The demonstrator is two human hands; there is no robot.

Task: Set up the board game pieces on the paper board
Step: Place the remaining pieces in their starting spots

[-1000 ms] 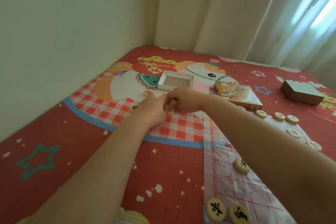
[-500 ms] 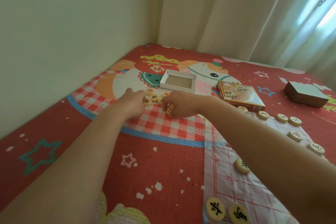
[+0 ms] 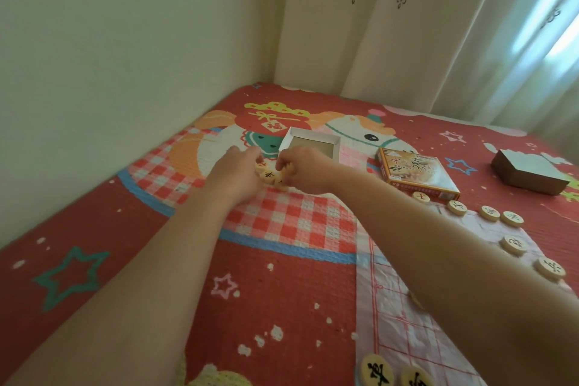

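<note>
A heap of round wooden game pieces (image 3: 268,177) lies on the red bedspread just in front of the white box tray (image 3: 310,146). My left hand (image 3: 235,173) and my right hand (image 3: 305,171) close in on the heap from both sides, fingers curled round the pieces. The paper board (image 3: 404,316) with its red grid lies at the lower right. Several pieces (image 3: 488,212) stand along its far edge, two more pieces (image 3: 377,373) at its near corner. My right forearm hides part of the board.
The printed game box lid (image 3: 416,175) lies right of the tray, beside the board's far corner. A brown box (image 3: 529,175) sits at the far right. A wall runs along the left of the bed and curtains hang behind it.
Both hands spread slightly apart half a second ago, then drew together again round the heap of pieces. The view shifted a little to the left.
</note>
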